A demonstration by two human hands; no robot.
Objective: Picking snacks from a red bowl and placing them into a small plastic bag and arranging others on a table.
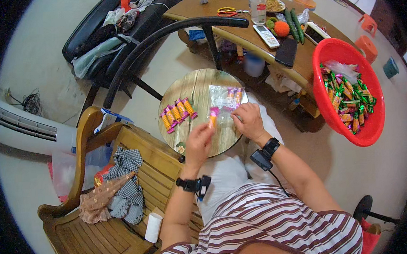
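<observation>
My left hand (198,144) holds a small snack bar in an orange and purple wrapper (213,118) upright by its lower end, slightly blurred. My right hand (250,120) pinches the near edge of a clear plastic bag (219,98). Inside the bag, at its far right, lie a few similar wrapped bars (235,95). Both hands are over a round wood-patterned stool top (201,79). On its left side several more orange and purple bars (177,111) lie side by side in a slanted row.
A red plastic basin (327,51) full of wrapped snacks (348,95) stands at the right. Beyond the stool is a wooden table (226,31) with a remote control (266,36), a phone (286,52), cucumbers (294,24) and scissors (228,12). A wooden bench (150,157) lies left; a black curved rail (170,30) arches behind.
</observation>
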